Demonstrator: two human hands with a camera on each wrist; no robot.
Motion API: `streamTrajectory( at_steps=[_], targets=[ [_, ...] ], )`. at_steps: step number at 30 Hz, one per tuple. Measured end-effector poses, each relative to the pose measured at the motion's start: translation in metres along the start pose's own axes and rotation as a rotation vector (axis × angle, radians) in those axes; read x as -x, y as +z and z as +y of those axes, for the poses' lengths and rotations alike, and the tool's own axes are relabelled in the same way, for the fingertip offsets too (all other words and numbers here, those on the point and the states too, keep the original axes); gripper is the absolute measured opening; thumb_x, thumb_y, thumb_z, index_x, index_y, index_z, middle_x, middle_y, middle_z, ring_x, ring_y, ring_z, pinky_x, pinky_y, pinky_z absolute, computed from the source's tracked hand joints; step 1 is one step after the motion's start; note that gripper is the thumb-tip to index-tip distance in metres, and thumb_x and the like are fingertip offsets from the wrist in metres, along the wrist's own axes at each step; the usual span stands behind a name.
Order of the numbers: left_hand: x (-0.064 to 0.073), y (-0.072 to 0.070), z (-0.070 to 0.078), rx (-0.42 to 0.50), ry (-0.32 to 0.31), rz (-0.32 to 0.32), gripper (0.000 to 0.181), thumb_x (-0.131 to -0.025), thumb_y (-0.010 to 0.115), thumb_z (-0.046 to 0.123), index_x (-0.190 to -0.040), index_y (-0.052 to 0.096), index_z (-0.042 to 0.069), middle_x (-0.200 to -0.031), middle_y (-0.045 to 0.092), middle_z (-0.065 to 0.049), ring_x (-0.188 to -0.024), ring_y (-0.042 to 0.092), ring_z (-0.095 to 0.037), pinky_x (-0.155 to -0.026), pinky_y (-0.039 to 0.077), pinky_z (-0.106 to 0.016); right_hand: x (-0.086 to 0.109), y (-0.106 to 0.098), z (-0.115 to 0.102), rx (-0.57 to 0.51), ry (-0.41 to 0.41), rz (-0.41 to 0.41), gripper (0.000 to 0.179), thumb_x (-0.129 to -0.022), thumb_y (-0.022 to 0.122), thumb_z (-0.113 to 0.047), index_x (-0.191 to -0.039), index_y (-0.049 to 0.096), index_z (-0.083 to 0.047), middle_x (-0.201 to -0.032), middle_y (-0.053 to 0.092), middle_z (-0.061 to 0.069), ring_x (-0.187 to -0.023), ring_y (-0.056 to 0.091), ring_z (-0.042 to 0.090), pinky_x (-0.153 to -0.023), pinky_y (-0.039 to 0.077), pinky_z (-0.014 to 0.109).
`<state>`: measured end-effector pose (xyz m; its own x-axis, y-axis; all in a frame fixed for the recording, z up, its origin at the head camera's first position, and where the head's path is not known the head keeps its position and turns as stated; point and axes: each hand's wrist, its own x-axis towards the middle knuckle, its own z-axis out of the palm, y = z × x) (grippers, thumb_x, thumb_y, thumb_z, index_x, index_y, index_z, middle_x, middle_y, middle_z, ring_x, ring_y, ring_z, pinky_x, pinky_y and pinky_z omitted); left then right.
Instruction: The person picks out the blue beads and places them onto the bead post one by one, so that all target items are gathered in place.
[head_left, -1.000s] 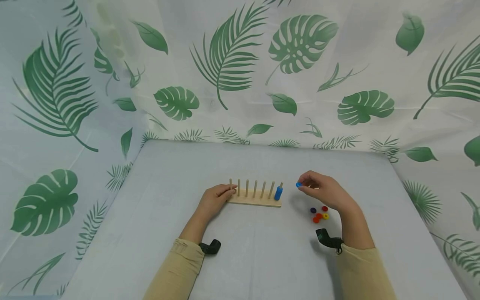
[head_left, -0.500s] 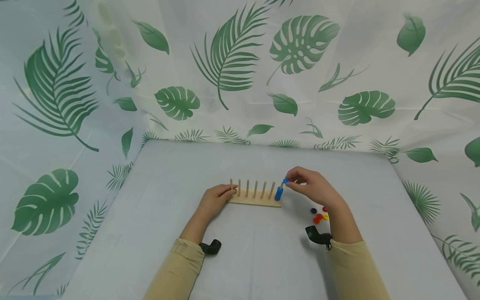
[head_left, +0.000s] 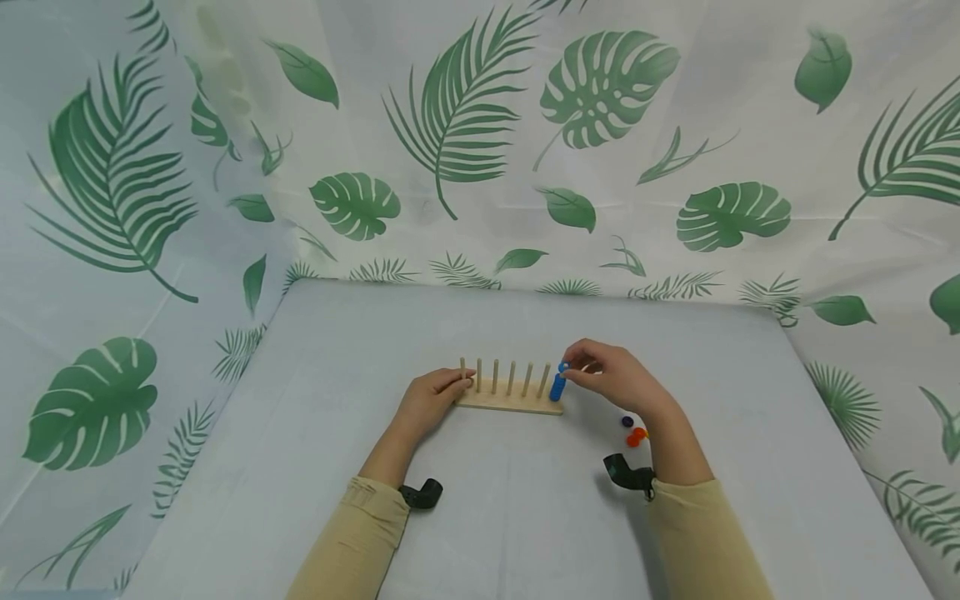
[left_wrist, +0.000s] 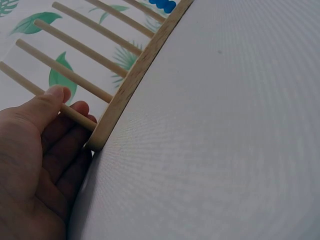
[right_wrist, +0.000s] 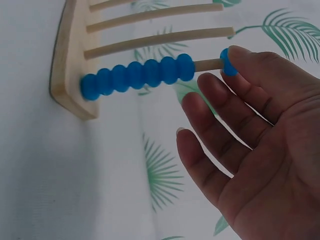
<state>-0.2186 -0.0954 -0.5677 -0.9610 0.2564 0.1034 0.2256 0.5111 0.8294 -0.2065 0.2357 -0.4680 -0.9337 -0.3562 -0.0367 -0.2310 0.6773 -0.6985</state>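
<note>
A wooden peg board [head_left: 510, 403] with a row of upright pegs stands on the table. My left hand [head_left: 431, 404] pinches the leftmost peg [left_wrist: 75, 116] between thumb and fingers, at the board's left end. Several blue beads [right_wrist: 135, 76] are stacked on the rightmost peg, touching one another from the base up. At the top of that peg, my right hand [head_left: 618, 375] pinches another blue bead [right_wrist: 229, 62] between thumb and index finger. This bead sits at the peg's tip, apart from the stack, and the other fingers are loosely bent.
Loose beads lie on the white table [head_left: 480, 517] right of the board: a dark blue bead [head_left: 627, 422], orange-red beads [head_left: 634, 440] and a partly hidden yellow one. A leaf-patterned cloth [head_left: 480, 150] hangs behind. Each wrist wears a black camera [head_left: 422, 494].
My right hand has moved left with the blue bead, from above the loose beads to the tip of the rightmost peg. The left hand stays at the board's left end.
</note>
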Motion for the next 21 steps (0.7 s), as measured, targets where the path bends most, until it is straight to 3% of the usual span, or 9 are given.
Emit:
streamTrajectory(
  at_steps=[17,21],
  targets=[
    [0.003,-0.002,0.004,0.041,-0.025,-0.017,0.032,-0.096,0.061,0.049,-0.123,0.069,0.036,-0.126,0.069,0.01,-0.125,0.06,-0.018,-0.106,0.048,-0.044,0.002,0.016,0.014,-0.019,0.04,0.009,0.02,-0.096,0.067,-0.033,-0.111,0.064,-0.021,-0.107,0.068,0.001,-0.106,0.064,0.022,-0.093,0.055,0.047],
    [0.003,-0.002,0.001,0.071,0.014,-0.001,0.036,-0.099,0.054,0.051,-0.128,0.067,0.033,-0.124,0.07,0.009,-0.126,0.06,-0.017,-0.108,0.047,-0.044,0.002,0.018,0.016,-0.027,0.042,0.012,0.023,-0.096,0.066,-0.033,-0.114,0.063,-0.019,-0.109,0.068,0.003,-0.106,0.064,0.023,-0.093,0.055,0.048]
  ],
)
